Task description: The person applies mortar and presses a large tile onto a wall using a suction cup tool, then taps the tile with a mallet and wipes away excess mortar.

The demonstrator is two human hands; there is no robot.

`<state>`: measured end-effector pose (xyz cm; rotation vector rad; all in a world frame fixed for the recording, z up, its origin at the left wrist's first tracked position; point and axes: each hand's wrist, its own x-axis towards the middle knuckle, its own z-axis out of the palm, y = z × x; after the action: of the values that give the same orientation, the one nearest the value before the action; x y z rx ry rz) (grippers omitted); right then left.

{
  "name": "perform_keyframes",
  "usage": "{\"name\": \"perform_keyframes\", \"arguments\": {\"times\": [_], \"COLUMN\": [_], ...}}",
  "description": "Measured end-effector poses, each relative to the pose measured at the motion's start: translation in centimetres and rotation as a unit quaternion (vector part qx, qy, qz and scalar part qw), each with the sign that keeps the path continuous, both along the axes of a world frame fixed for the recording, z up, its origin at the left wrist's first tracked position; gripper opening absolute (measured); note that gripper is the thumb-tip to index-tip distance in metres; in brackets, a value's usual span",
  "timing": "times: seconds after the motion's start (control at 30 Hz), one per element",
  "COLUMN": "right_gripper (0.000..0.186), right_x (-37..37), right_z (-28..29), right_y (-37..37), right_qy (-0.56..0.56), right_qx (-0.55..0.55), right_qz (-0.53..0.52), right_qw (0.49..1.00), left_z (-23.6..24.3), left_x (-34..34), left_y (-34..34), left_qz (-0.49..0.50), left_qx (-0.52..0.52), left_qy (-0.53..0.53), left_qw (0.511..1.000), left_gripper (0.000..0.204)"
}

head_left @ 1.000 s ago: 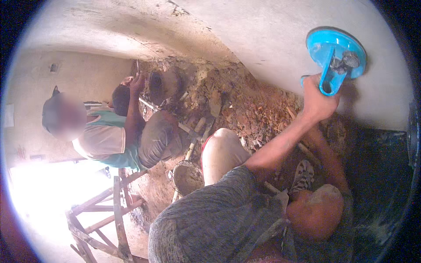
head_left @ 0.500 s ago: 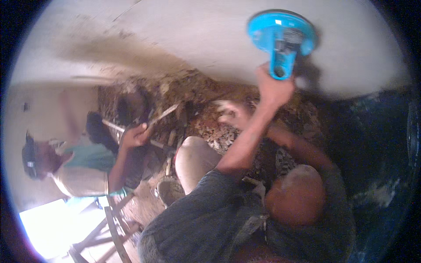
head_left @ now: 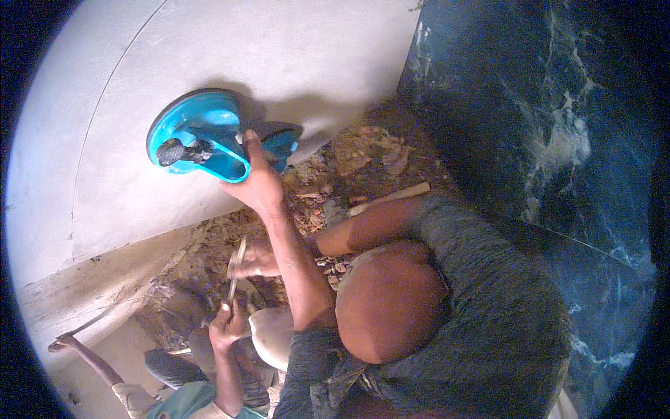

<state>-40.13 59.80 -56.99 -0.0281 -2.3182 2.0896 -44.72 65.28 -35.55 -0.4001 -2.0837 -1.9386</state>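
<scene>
Neither my left hand nor my right hand is in view. Below me, a bald co-worker in a grey shirt (head_left: 488, 307) grips a blue suction lifter (head_left: 199, 122) by its handle; the lifter rests on a large white surface (head_left: 307, 42). This person's other hand (head_left: 258, 258) is at a thin pale strip (head_left: 241, 262), partly behind the raised forearm. A second worker's hand (head_left: 225, 325), on an arm from the lower edge, is at the strip's lower end.
Dark blue veined panels (head_left: 523, 160) fill the right side. Rubble (head_left: 370, 150) lies between these and the white surface, with a pale stick (head_left: 391, 199) on it. At lower left, a worker's hand (head_left: 64, 342) holds a long tool against the wall's lower part.
The view has swung, so the lifter appears further left and more blue panel shows. The bald co-worker's free hand and the other worker's hand have come together at the pale strip.
</scene>
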Motion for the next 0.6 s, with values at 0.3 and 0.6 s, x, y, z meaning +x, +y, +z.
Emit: {"name": "perform_keyframes", "arguments": {"times": [0.3, 0.6], "right_gripper": [0.021, 0.023], "right_x": [10.1, 17.0], "right_z": [-2.4, 6.1], "right_y": [7.9, 14.7], "right_qy": [-0.121, -0.209], "right_qx": [-0.319, -0.175], "right_qz": [-0.039, -0.183], "right_qw": [0.939, 0.944], "left_z": [0.2, 1.0], "left_x": [0.0, 0.5], "left_y": [-1.0, 0.1], "left_qz": [-0.008, -0.025], "left_qx": [-0.014, 0.003], "left_qy": [-0.071, -0.106], "left_qw": [0.997, 0.994], "left_gripper": [0.015, 0.014]}}
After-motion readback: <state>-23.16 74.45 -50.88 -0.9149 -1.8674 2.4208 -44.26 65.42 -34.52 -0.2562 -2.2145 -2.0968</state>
